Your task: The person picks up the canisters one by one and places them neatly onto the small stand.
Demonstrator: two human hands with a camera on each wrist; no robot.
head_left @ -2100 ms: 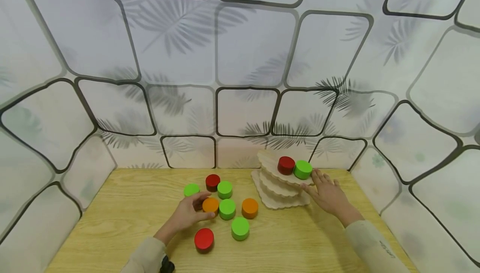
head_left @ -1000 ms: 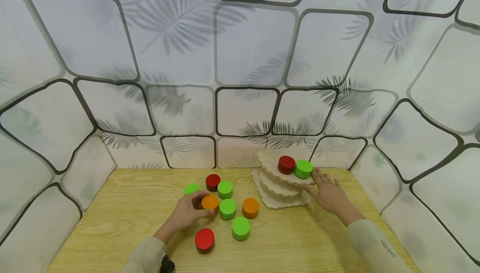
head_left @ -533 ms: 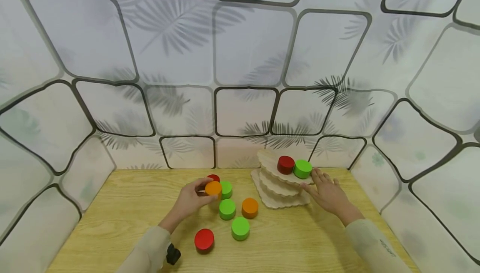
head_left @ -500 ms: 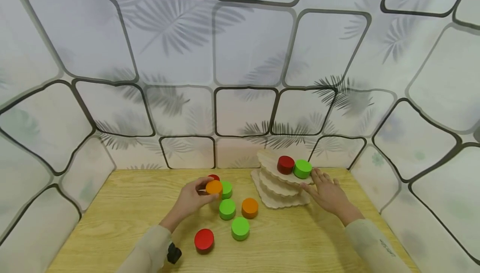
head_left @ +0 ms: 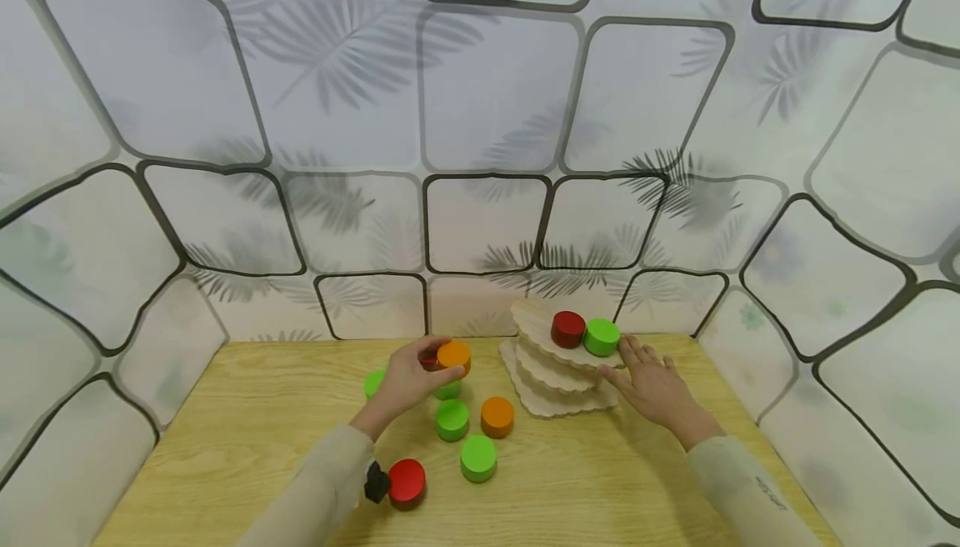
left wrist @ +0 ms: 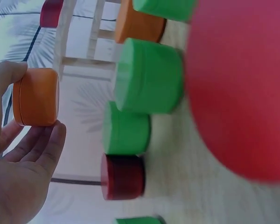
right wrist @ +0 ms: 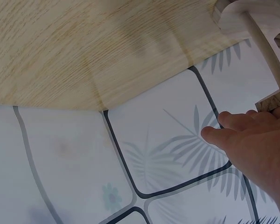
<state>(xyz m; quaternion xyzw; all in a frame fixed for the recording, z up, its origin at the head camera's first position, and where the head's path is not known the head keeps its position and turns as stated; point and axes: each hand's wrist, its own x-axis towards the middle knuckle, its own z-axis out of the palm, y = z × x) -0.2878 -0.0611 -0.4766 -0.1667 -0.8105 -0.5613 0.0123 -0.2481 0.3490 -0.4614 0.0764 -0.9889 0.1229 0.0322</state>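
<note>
My left hand (head_left: 407, 381) pinches an orange round block (head_left: 454, 358) between thumb and fingers, raised above the table; in the left wrist view the orange block (left wrist: 37, 97) is seen from its side. To its right stands a three-tier wooden stand (head_left: 534, 323) with wavy edges. On its top tier a dark red block (head_left: 568, 329) and a green block (head_left: 602, 337) sit side by side. My right hand (head_left: 657, 388) touches the right edge of that tier with its fingers extended. In the right wrist view, fingertips lie right at the board's edge (right wrist: 270, 100).
On the wood-grain table lie green blocks (head_left: 452, 419), (head_left: 478, 458), an orange block (head_left: 497, 417) and a red block (head_left: 407, 482) near the left wrist. A dark red block (left wrist: 123, 177) is mostly hidden behind my left hand in the head view. Patterned walls (head_left: 480, 222) enclose the table.
My left hand has lifted the orange block off the table and carried it up and to the right, towards the stand. My right hand stays at the stand's edge.
</note>
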